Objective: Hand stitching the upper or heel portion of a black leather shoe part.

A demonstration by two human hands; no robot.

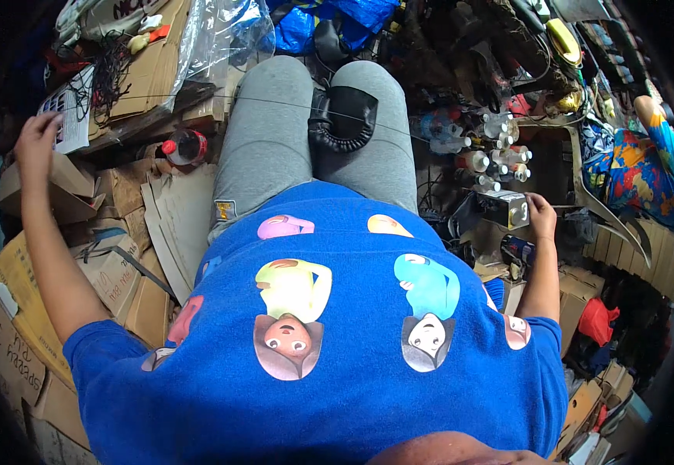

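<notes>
Over there the small dark box (501,208) lies just left of the person's right hand (541,217), its long side running roughly crosswise, fingertips at its end, while the left hand (36,146) hangs well apart, fingers bent; whether either grips anything, I can't tell.

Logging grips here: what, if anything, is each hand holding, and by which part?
The right hand is at the right end of a small dark box; whether it grips cannot be told. Whether the left hand holds anything cannot be told either.
</notes>
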